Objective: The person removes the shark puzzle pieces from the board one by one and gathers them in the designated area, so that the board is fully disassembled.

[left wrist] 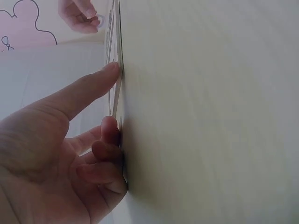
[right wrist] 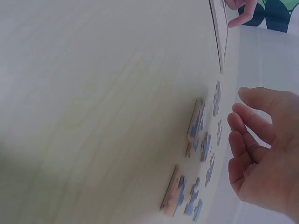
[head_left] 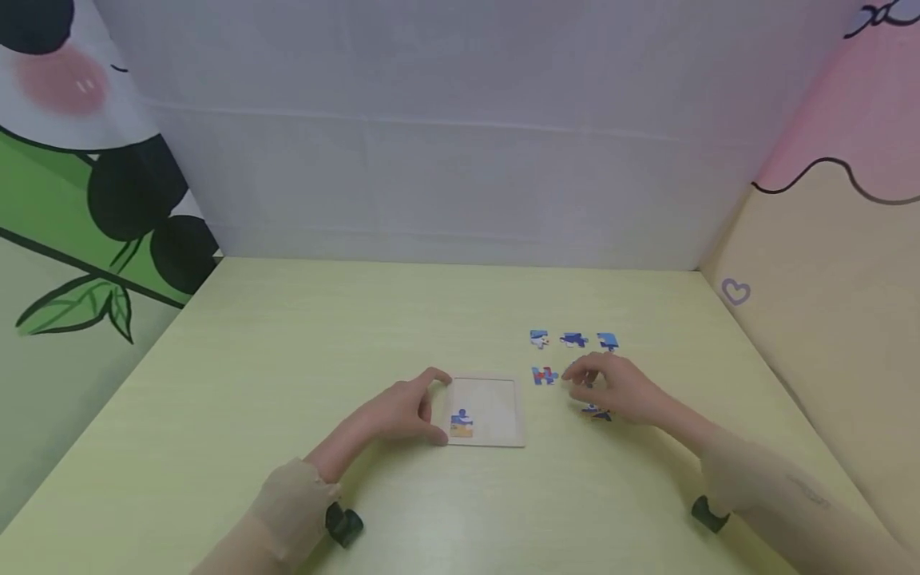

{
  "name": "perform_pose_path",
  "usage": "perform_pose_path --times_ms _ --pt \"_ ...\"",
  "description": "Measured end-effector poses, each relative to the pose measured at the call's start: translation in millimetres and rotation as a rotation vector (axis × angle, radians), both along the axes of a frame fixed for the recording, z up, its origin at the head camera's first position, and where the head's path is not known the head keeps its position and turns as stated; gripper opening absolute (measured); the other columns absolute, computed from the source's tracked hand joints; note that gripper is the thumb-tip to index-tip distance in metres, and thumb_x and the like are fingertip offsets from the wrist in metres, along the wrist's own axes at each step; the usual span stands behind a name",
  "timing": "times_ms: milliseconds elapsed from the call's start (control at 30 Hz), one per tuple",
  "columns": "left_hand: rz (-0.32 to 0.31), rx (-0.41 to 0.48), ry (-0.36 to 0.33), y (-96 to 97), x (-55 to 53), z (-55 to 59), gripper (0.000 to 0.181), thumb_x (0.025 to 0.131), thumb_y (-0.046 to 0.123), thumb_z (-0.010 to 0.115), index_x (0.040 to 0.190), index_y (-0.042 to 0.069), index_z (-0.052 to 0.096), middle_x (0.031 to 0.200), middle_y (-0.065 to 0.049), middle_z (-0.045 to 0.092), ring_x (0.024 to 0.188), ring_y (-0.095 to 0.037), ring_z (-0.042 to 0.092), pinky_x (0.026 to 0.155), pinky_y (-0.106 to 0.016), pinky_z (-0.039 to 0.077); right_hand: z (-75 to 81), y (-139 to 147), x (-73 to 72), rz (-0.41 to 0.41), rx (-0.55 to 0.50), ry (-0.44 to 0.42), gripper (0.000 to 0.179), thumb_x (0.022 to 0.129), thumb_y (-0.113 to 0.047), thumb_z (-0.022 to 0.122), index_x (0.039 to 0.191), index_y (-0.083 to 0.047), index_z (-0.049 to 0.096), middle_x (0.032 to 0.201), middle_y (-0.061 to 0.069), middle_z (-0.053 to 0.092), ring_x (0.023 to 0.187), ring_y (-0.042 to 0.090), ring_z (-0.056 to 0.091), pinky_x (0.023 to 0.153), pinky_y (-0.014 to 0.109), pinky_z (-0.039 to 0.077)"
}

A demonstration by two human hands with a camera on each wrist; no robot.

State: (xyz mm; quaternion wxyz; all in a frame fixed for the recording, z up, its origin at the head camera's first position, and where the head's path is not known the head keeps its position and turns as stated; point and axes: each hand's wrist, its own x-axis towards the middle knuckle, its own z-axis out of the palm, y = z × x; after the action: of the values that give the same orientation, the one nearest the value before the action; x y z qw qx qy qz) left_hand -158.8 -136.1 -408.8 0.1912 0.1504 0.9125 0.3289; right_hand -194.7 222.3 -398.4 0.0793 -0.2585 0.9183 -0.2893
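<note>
A pale square puzzle tray [head_left: 489, 411] lies flat on the table, with one jigsaw piece [head_left: 461, 423] in its lower left corner. My left hand [head_left: 406, 409] holds the tray at its left side, index finger at the far corner and thumb at the near one. In the left wrist view, the thumb [left wrist: 91, 88] touches the tray's edge. My right hand [head_left: 616, 389] hovers over loose jigsaw pieces, fingers loosely bent and holding nothing. The right wrist view shows a gap between that hand [right wrist: 266, 149] and the pieces [right wrist: 196, 123]. Some pieces are partly hidden beneath it.
Blue jigsaw pieces [head_left: 573, 339] lie in a row behind the right hand. A red and blue piece [head_left: 544, 375] sits between the tray and that hand. A plain pale wall [head_left: 460, 184] closes the table's back, and painted panels [head_left: 826, 319] stand at both sides.
</note>
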Motion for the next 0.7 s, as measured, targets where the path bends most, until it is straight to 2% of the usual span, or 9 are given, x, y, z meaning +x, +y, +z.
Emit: perform_pose_path --times_ms 167,400,533,700 --pt "0.017 -0.002 -0.009 1.0 0.2 -1.7 0.079 0.072 0.024 0.088 0.138 0.017 0.045 0.073 -0.001 0.056 0.064 -0.013 0.049 0.061 -0.026 0.039 -5.1 -37.6 -0.8 0.027 -0.046 -0.036 0.029 0.088 -0.019 0.073 0.116 -0.014 0.07 0.105 -0.002 0.07 0.094 0.013 0.059 0.079 0.028 0.05" --pt "0.028 -0.002 -0.014 3.1 1.3 -0.8 0.078 0.072 0.024 0.088 0.138 0.017 0.045 0.072 -0.001 0.055 0.064 -0.013 0.048 0.061 -0.026 0.039 -15.3 -90.9 10.9 0.123 -0.017 -0.071 0.04 0.087 -0.023 0.074 0.126 -0.017 0.065 0.112 -0.005 0.065 0.102 0.012 0.055 0.092 0.033 0.047" --pt "0.027 0.0 -0.014 3.5 1.5 0.4 0.078 0.073 0.024 0.088 0.138 0.017 0.045 0.072 -0.001 0.055 0.063 -0.013 0.048 0.061 -0.026 0.039 -20.0 -106.6 16.2 0.172 -0.037 -0.086 0.041 0.087 -0.022 0.074 0.127 -0.018 0.065 0.115 -0.005 0.064 0.106 0.011 0.054 0.098 0.036 0.045" --pt "0.022 -0.002 -0.004 3.1 0.9 -0.4 0.079 0.073 0.026 0.088 0.138 0.017 0.044 0.072 -0.001 0.055 0.063 -0.012 0.048 0.059 -0.026 0.039 -25.4 -115.0 15.2 0.194 -0.04 -0.071 0.04 0.087 -0.022 0.074 0.126 -0.024 0.067 0.115 -0.007 0.064 0.106 0.009 0.053 0.094 0.033 0.043"
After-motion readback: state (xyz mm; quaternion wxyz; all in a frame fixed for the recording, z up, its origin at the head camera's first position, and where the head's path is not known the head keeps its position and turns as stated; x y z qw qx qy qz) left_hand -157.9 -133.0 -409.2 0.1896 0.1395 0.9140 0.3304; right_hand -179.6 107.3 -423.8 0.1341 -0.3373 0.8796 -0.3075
